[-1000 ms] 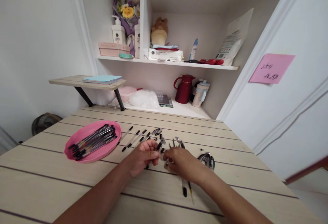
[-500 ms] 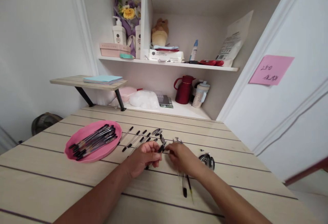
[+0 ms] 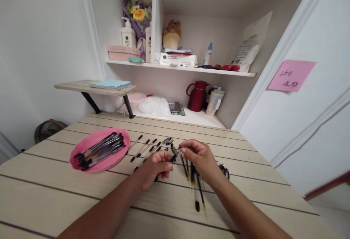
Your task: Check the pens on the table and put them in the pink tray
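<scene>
My left hand (image 3: pixel 157 166) is closed round a pen (image 3: pixel 174 157), whose black grip end sticks out past the fingertips toward the right. Most of its barrel is hidden in the palm. Thumb and forefinger of my right hand (image 3: pixel 199 158) pinch at a small pale tip at that end of the pen. Below the right hand lie several thin black refills (image 3: pixel 200 191) with yellowish ends, fanned out on the table. Between the hands' far side and the tray are several clear pens with black ends (image 3: pixel 141 149). Black pen caps (image 3: pixel 167 141) lie beyond my left hand.
A pink tray (image 3: pixel 78 151) full of pens stands at the left. More dark caps (image 3: pixel 225 171) are partly hidden behind my right wrist. Behind the table are a red jug (image 3: pixel 197 96), a tumbler (image 3: pixel 215 102) and a small raised shelf (image 3: pixel 73 85).
My right hand has moved up and slightly right, from over the refills to the pen's end, and pinches there. More refills show beneath it. My left hand stays put with the pen.
</scene>
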Action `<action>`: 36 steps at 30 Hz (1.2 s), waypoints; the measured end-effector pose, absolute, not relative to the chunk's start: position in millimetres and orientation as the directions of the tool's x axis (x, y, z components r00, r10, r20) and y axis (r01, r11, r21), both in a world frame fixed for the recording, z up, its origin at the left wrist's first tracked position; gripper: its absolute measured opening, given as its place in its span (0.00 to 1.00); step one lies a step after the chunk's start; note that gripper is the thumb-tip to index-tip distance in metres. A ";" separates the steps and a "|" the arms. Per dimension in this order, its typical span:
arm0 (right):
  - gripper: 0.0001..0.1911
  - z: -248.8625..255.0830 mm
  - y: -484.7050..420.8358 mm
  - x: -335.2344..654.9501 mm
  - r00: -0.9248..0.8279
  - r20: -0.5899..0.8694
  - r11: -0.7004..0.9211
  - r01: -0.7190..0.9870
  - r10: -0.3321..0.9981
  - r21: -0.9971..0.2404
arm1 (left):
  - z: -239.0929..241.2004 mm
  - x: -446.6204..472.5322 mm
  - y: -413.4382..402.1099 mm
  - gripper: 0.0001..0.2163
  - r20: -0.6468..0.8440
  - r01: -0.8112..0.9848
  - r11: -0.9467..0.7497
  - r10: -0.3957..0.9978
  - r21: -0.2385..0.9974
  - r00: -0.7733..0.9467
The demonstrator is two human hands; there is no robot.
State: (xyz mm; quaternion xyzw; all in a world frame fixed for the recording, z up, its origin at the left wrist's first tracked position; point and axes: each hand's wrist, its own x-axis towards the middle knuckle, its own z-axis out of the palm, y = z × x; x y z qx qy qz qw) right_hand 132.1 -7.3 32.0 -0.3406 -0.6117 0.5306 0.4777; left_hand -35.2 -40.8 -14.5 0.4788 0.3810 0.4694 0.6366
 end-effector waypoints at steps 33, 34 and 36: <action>0.16 58.7 28.8 151.0 -0.270 0.368 0.359 -0.084 0.890 -0.930 | 24.3 15.5 -9.9 0.05 0.158 -0.088 -0.167 0.983 0.982 -0.093; 0.17 56.5 29.2 150.9 -0.265 0.359 0.351 -0.080 0.895 -0.933 | 21.3 18.2 -10.8 0.04 0.182 -0.057 -0.190 0.974 0.980 -0.133; 0.17 51.1 29.3 149.5 -0.268 0.338 0.333 -0.066 0.902 -0.941 | 14.3 21.0 -13.7 0.03 0.225 -0.005 -0.230 0.954 0.973 -0.198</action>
